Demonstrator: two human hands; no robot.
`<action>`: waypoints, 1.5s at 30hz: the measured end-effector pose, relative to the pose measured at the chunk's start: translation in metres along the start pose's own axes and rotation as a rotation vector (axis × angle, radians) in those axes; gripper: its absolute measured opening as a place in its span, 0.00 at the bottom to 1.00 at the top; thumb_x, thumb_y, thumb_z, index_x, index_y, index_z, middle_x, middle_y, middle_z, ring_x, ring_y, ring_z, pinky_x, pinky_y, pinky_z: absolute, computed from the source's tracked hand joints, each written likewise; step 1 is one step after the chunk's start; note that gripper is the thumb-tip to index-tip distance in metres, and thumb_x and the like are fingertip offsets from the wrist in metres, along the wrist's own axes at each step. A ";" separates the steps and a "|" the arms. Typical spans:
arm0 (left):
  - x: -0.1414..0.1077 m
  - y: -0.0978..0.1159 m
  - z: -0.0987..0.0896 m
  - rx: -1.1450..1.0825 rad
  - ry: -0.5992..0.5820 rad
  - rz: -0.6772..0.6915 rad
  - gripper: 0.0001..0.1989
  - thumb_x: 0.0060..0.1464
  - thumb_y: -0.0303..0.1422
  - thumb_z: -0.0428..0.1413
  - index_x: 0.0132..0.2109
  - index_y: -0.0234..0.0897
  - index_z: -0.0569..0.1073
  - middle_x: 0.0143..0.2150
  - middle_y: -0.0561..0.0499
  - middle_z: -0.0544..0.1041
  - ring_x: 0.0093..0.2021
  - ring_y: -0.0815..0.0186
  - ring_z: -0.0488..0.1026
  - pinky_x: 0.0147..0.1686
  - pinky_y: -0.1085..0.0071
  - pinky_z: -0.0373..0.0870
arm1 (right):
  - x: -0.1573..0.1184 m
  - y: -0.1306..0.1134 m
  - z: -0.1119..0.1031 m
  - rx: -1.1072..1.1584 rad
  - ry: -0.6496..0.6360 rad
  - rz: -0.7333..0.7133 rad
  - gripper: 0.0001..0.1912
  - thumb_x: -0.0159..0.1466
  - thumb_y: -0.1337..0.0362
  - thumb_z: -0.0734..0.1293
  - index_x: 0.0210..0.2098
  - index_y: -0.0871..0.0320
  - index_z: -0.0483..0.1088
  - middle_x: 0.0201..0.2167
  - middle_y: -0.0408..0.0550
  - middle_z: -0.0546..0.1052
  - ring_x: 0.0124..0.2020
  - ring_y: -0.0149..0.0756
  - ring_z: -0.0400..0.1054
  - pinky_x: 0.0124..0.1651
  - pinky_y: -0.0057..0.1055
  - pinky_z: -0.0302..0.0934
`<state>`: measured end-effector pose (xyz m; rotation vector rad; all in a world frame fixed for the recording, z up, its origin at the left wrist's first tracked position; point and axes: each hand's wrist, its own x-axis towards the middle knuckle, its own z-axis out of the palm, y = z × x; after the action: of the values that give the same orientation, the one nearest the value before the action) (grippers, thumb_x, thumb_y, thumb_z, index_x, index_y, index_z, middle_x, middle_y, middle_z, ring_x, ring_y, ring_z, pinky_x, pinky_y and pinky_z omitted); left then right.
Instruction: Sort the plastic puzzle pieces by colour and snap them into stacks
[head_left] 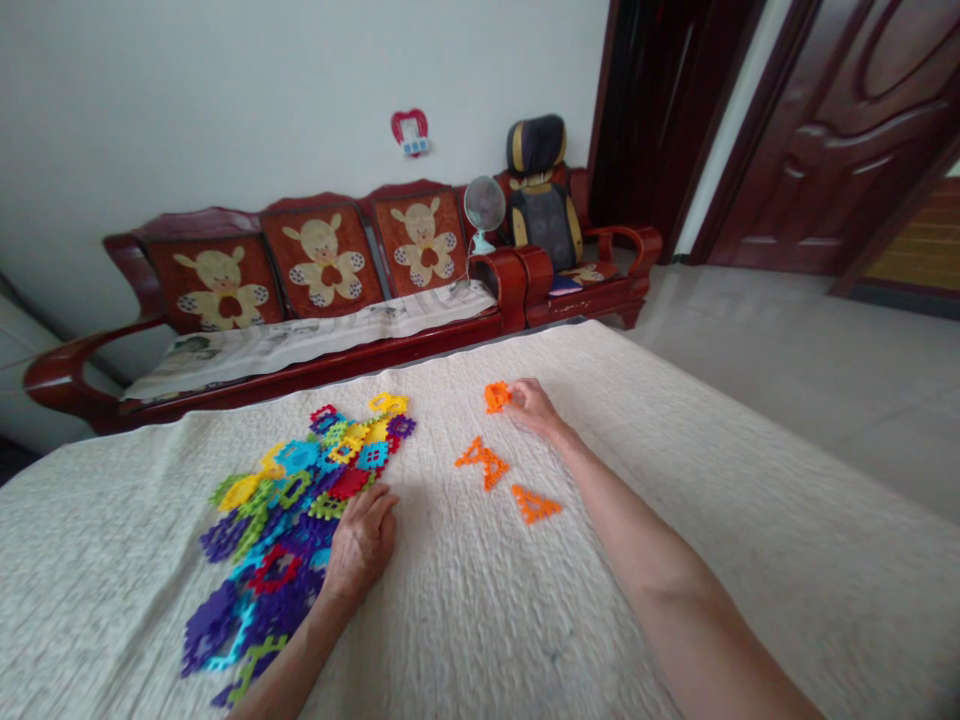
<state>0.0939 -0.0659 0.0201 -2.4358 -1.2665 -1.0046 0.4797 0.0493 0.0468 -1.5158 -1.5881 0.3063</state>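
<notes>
My right hand (534, 408) is closed on an orange piece (496, 397) at its fingertips, over the right part of the cloth-covered table. Closer to me lie orange triangular pieces (484, 463) and one more orange triangle (535, 504). My left hand (365, 535) rests at the right edge of a pile of toothed plastic pieces (300, 530) in purple, blue, green, yellow and red. Its fingers are bent and close together, and whatever may be under them is hidden.
The table has a cream textured cloth (465, 620). Beyond its far edge stand a wooden sofa (330, 355) with bear-patterned cushions, a small fan (484, 210) and an armchair (547, 225) with a massage cushion. Dark doors are at the right.
</notes>
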 end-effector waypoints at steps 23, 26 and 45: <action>0.001 0.003 -0.003 -0.019 -0.020 -0.025 0.13 0.61 0.28 0.49 0.43 0.38 0.78 0.48 0.43 0.79 0.48 0.57 0.76 0.49 0.57 0.75 | -0.011 -0.002 0.006 -0.196 0.058 -0.142 0.06 0.60 0.70 0.65 0.38 0.56 0.71 0.43 0.51 0.71 0.47 0.39 0.67 0.55 0.34 0.62; 0.001 0.002 -0.003 0.004 -0.019 -0.019 0.13 0.61 0.28 0.48 0.43 0.38 0.78 0.48 0.43 0.79 0.48 0.57 0.76 0.49 0.58 0.75 | -0.010 -0.002 0.006 -0.191 0.082 -0.151 0.07 0.61 0.70 0.65 0.38 0.57 0.71 0.44 0.53 0.71 0.48 0.39 0.67 0.56 0.34 0.62; 0.003 0.003 -0.003 -0.010 -0.048 -0.026 0.13 0.60 0.26 0.48 0.42 0.38 0.78 0.47 0.43 0.79 0.47 0.56 0.75 0.50 0.57 0.74 | -0.017 -0.011 -0.005 -0.070 0.140 0.074 0.14 0.58 0.67 0.63 0.44 0.58 0.71 0.46 0.52 0.74 0.44 0.38 0.70 0.53 0.35 0.65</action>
<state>0.0962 -0.0669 0.0245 -2.4717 -1.3148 -0.9664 0.4738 0.0299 0.0504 -1.6158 -1.4488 0.1835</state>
